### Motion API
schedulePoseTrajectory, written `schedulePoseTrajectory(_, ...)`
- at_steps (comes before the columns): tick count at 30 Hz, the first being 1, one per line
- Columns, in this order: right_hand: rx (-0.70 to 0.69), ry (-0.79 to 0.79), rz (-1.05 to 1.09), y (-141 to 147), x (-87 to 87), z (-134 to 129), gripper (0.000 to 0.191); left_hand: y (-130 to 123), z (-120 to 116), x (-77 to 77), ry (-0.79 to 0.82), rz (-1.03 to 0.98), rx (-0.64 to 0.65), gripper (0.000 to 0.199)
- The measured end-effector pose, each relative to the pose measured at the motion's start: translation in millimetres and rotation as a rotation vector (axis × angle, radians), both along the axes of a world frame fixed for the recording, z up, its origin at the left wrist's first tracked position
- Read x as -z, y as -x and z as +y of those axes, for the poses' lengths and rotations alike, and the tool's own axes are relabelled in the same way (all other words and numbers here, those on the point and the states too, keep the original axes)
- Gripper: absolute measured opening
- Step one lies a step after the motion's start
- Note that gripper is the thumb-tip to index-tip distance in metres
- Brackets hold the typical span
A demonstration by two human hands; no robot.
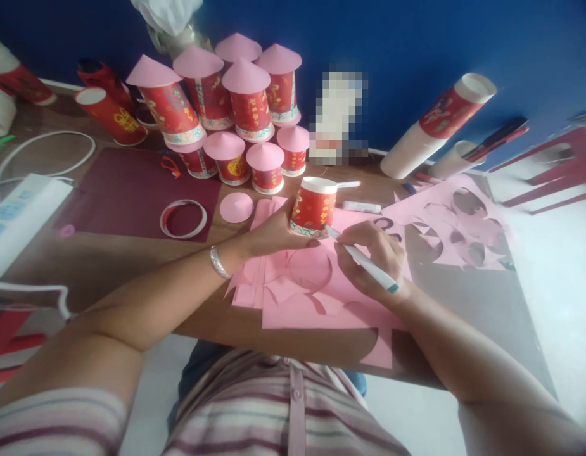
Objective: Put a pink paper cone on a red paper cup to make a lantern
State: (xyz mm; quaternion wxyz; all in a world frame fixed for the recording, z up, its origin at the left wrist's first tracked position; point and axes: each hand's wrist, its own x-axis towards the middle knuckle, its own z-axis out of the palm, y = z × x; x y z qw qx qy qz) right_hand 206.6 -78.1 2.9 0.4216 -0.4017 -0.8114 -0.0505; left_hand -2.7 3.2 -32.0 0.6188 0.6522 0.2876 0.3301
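Note:
My left hand (278,231) is wrapped round a red paper cup (314,208) with gold print and a white band of green scribbles near its lower edge. The cup is held up over the pink paper, its white end upward. In my right hand (375,256) is a white marker pen (369,263) with a green end, its tip touching or very near the cup's lower band. Beneath both hands lie pink paper sheets (293,316) with round cut-outs. Dark scissor handles (384,223) show partly behind my right hand.
Several red cups with pink cone tops (248,114) stand stacked at the back. A tape-like ring (162,218) and a pink cone (236,208) lie to the left. Another marker (362,207), cut pink scraps (464,221) and a tall cup stack (407,149) are on the right.

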Motion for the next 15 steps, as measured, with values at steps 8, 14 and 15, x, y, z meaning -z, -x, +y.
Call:
schedulePoseTrajectory(8, 0.003, -0.008, 0.013, 0.3, 1.8, 0.2, 0.015, 1.6, 0.3, -3.6, 0.002, 0.020, 0.010, 0.075)
schedulePoseTrajectory(14, 0.005, -0.016, -0.001, -0.1, 1.7, 0.4, 0.016, 2.3, 0.7, -1.3, 0.006, 0.037, 0.019, 0.075)
schedulePoseTrajectory(15, 0.007, -0.016, -0.003, 0.0, 1.9, 0.3, 0.016, 2.2, 0.6, -1.3, 0.008, 0.028, 0.021, 0.075)
